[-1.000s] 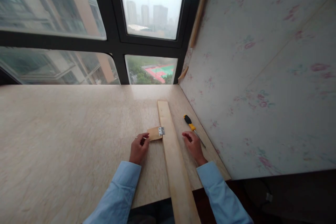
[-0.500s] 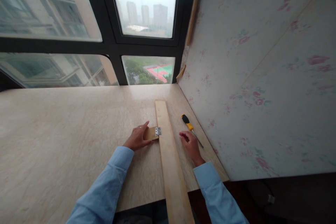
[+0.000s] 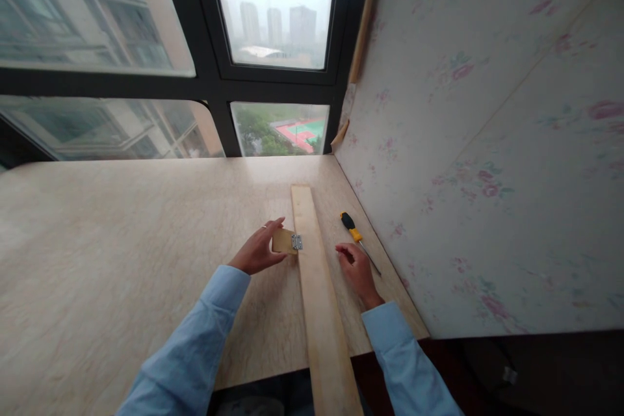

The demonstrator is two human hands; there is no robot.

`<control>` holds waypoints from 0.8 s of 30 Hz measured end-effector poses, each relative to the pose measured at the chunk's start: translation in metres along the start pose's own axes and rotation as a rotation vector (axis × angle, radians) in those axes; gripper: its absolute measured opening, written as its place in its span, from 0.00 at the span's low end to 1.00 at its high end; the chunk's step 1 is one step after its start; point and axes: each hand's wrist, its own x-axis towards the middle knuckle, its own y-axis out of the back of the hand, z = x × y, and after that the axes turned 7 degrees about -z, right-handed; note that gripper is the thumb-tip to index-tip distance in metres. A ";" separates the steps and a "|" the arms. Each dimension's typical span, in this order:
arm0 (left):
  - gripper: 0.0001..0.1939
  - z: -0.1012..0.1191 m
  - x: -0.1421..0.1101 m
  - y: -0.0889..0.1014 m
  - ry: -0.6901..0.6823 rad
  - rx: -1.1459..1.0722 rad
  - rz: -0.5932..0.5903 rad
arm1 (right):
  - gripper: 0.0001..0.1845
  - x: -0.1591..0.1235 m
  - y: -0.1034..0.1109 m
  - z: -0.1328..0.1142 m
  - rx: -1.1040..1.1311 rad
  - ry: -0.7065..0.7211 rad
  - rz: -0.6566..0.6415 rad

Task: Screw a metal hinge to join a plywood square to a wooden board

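My left hand [image 3: 258, 249] grips a small wooden block [image 3: 283, 241] between thumb and fingers at its outer end. A silver metal hinge [image 3: 297, 242] joins this block to the left edge of a long pale wooden board [image 3: 316, 292]. The block sticks out sideways from the board and looks slightly tilted up. To the right of the board, my right hand [image 3: 357, 271] is closed with fingertips pinched together; whatever they hold, if anything, cannot be made out. Just beyond that hand lies a screwdriver [image 3: 351, 227] with a black and yellow handle, its shaft partly beside my fingers.
The board lies on a beige marble-patterned sill [image 3: 121, 240], its near end jutting past the front edge. A flower-papered wall [image 3: 478, 143] bounds the right side. Behind the sill stands a dark-framed window [image 3: 209, 78].
My left hand has raised the outer end of the small block, tilting it at the hinge. My right hand and the screwdriver have stayed in place; the view has shifted slightly.
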 end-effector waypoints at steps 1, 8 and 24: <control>0.43 0.001 0.001 0.000 -0.010 -0.002 0.001 | 0.11 0.000 0.000 0.000 0.008 -0.004 -0.001; 0.44 -0.004 -0.005 0.002 -0.009 -0.041 -0.014 | 0.11 0.000 0.000 -0.002 0.012 -0.013 0.006; 0.45 -0.037 -0.020 -0.023 0.082 -0.066 0.039 | 0.11 -0.002 0.001 -0.002 -0.019 -0.013 0.006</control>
